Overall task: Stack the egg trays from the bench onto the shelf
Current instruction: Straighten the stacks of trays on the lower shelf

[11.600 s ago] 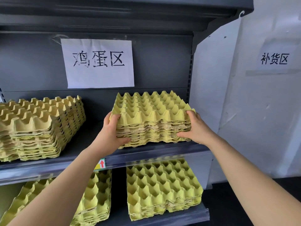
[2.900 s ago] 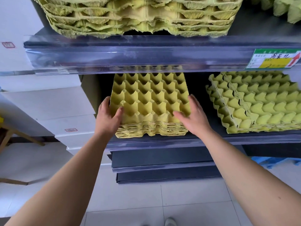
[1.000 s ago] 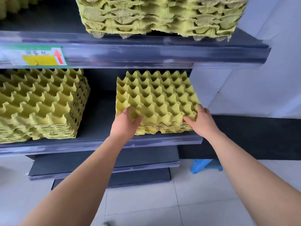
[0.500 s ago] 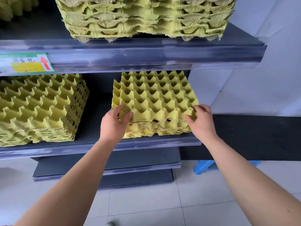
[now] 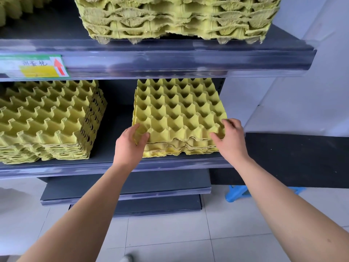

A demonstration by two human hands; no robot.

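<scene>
Top egg tray (image 5: 179, 110), yellow-green pulp, lies on a short stack of egg trays (image 5: 170, 150) at the right end of the middle shelf (image 5: 75, 168), near the front edge. I read its front edge as not quite nested on the trays beneath; a thin dark gap shows along it.

Left hand (image 5: 130, 144) grips the tray's front-left corner, thumb on the front cups, fingers curled round the side. Right hand (image 5: 229, 138) grips the front-right corner, fingers hooked over the cups, thumb against the front edge. Both forearms are bare and reach in from the bottom of my feed.

A taller stack (image 5: 47, 120) of the same trays sits to the left on the same shelf, well apart from the short one. The upper shelf (image 5: 170, 59) carries another stack (image 5: 177, 17) right above, ragged bottom edges at the lip. A price label (image 5: 32, 66) with a red arrow sits in that shelf's clear rail, writing too blurred to read.

Two lower dark shelves (image 5: 128, 186) lie under the hands. A blue stool (image 5: 238, 191) is partly visible on the pale tiled floor (image 5: 170, 233), just beside the right forearm. A white wall (image 5: 302, 82) is right of the unit.
</scene>
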